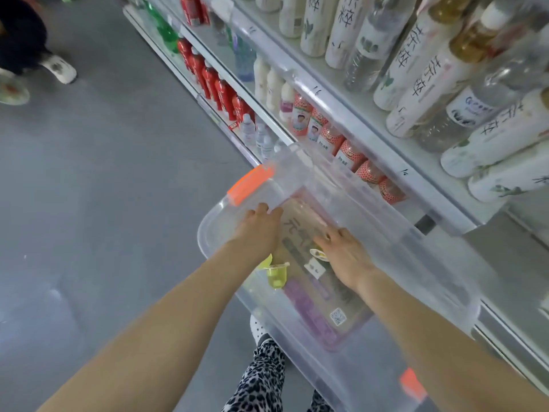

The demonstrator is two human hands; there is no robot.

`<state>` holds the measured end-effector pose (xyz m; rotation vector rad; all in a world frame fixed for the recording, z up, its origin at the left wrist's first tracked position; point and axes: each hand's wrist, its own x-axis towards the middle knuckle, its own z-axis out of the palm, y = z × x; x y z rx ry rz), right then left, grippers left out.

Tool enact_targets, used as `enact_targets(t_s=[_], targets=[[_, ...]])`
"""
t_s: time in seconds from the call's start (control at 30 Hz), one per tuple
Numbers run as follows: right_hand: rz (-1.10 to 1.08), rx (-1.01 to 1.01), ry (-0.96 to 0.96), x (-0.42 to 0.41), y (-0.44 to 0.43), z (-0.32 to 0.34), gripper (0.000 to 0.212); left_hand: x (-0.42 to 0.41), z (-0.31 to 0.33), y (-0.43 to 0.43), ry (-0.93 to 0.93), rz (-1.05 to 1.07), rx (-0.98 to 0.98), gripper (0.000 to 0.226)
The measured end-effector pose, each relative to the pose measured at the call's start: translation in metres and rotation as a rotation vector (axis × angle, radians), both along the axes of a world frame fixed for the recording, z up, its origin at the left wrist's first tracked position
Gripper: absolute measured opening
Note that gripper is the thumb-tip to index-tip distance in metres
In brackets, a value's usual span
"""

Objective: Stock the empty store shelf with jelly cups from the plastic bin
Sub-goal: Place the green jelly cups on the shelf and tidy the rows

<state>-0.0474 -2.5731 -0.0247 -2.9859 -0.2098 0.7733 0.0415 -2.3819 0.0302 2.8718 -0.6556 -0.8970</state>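
So both hands are down inside the clear plastic bin [341, 185], which is sitting right up against the shelves [356, 120]. The bin looks nearly cleaned out. I only count a few cups left: a yellow-green jelly cup [277, 275] lying on its side just below the left hand [261, 230], a bit of yellow [265, 261] poking out from under that wrist that's probably another one, and a third cup [318, 253] touching the thumb side of the right hand [344, 254]. The rest of the bin floor is bare, and you can see some printed cardboard [300, 221] through it.

Grip-wise, I honestly can't tell for either hand. You only see the backs, with the fingers pointing down into the bin, so whether anything is pinched yet or they're just reaching is hidden.

My guess is this is the tail end of the job: most cups are already out, and these last few need scooping up and placing. I can't confirm it though, because every shelf in view is packed with bottles [335, 31], and I don't see any stocked jelly cups or the empty shelf they're meant for.
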Motion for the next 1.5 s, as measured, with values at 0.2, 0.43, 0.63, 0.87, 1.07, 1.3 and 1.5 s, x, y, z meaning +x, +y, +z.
enact_targets(t_s=[0.2, 0.43, 0.63, 0.87, 1.07, 1.3, 1.5], targets=[[-0.112, 0.003, 0.060, -0.019, -0.011, -0.005, 0.072, 0.008, -0.032, -0.021, 0.206, -0.025, 0.245, 0.044], [-0.423, 0.006, 0.089, -0.030, -0.021, -0.011, 0.041, 0.002, -0.055, -0.045, 0.188, -0.140, 0.058, 0.056], [-0.620, 0.140, 0.186, -0.041, -0.016, -0.022, 0.049, -0.003, -0.074, -0.050, 0.200, -0.107, -0.026, 0.052], [-0.551, 0.047, 0.231, -0.047, -0.015, -0.016, 0.012, 0.001, -0.059, -0.044, 0.267, -0.018, -0.172, 0.057], [-0.556, 0.157, 0.138, -0.048, -0.017, 0.026, 0.056, -0.004, -0.022, -0.046, 0.237, 0.098, -0.327, 0.047], [-0.409, 0.160, -0.147, -0.063, -0.019, 0.078, 0.049, -0.021, 0.017, -0.041, 0.096, 0.134, -0.412, 0.049], [-0.452, 0.327, -0.358, -0.070, -0.021, 0.111, 0.047, -0.030, 0.051, -0.024, -0.062, 0.010, -0.508, 0.056]])
